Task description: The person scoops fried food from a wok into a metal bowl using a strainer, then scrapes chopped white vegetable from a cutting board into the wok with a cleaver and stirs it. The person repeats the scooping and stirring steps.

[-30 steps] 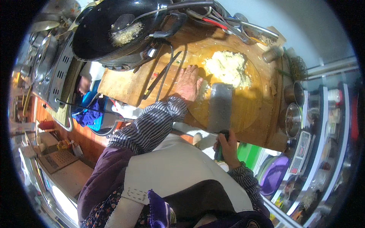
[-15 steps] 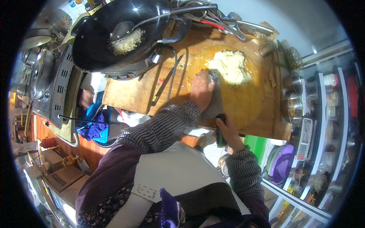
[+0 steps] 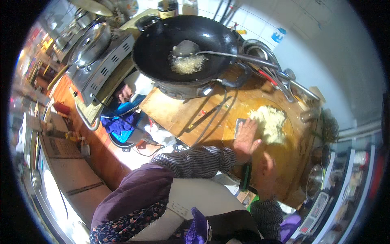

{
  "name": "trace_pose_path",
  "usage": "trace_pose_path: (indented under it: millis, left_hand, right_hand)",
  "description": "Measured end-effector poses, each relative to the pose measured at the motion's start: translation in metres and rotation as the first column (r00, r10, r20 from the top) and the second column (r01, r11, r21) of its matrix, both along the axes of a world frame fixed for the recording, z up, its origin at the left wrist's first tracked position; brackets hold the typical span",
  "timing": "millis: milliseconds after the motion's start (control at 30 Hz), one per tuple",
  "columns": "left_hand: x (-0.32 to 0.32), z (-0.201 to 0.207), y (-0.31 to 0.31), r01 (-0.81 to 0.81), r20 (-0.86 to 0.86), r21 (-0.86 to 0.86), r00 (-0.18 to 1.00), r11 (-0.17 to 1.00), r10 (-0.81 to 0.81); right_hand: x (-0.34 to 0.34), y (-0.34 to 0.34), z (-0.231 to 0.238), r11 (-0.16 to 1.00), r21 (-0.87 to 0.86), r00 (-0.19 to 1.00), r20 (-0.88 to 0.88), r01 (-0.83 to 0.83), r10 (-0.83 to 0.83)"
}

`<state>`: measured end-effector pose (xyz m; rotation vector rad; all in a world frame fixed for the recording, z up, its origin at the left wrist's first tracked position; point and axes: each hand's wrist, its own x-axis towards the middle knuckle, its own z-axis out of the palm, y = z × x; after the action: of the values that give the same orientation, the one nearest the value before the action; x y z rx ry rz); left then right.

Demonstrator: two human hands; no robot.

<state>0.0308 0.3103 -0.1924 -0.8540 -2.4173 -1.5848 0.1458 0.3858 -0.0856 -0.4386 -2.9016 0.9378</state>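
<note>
A pale yellow mound of finely minced food point(image 3: 269, 124) lies on the round wooden chopping board point(image 3: 284, 156). My left hand point(image 3: 245, 139) is open, fingers stretched out, close to the mound's left side. Beneath its fingertips a corner of the cleaver's grey blade point(image 3: 239, 125) shows; the hand hides much of the rest. The cleaver's dark green handle point(image 3: 245, 177) points back toward me, past the board's near edge. My right hand point(image 3: 266, 173) is right of the handle and apart from it, somewhat blurred, with its fingers seemingly loose and nothing visible in them.
Beyond the wooden counter's left part point(image 3: 168, 110) stands a black wok point(image 3: 150, 53) with a ladle point(image 3: 187, 49) and chopped bits inside. A dark stick-like tool point(image 3: 205, 118) and a cable lie nearby. Metal utensils point(image 3: 280, 79) crowd the back; a metal bowl point(image 3: 315, 179) sits right.
My right hand has come off the cleaver's handle and moved rightward. My left hand still rests on the blade, beside the mound. The whole view has shifted, showing more of the wall.
</note>
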Motion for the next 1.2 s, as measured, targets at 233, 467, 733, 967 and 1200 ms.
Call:
trace_pose_path:
  millis: [233, 467, 733, 967, 1200]
  left_hand:
    - [0.001, 0.058, -0.015, -0.015, 0.688, 0.494, 0.618, 0.869, -0.380]
    - [0.004, 0.063, -0.063, -0.091, 0.697, 0.631, 0.504, 0.771, -0.511]
    - [0.021, 0.072, -0.200, -0.570, 0.641, 0.717, 0.313, 0.401, -0.701]
    - [0.051, 0.044, -0.284, -0.833, 0.733, 0.514, 0.303, 0.205, -0.608]
    - [0.065, 0.017, -0.318, -0.883, 0.756, 0.458, 0.328, 0.101, -0.566]
  right_hand:
    - [-0.023, -0.002, -0.048, 0.920, 0.155, 0.888, -0.244, -0.361, 0.390]
    - [-0.088, 0.046, -0.026, 0.919, -0.348, 0.928, -0.370, -0.183, 0.045]
    - [-0.231, 0.013, 0.060, 0.555, -0.802, 0.963, -0.270, -0.221, -0.007]
    - [-0.274, -0.036, 0.106, 0.478, -0.825, 0.868, -0.445, -0.302, -0.221]
    - [-0.276, -0.082, 0.153, 0.641, -0.631, 0.874, -0.466, -0.436, 0.136]
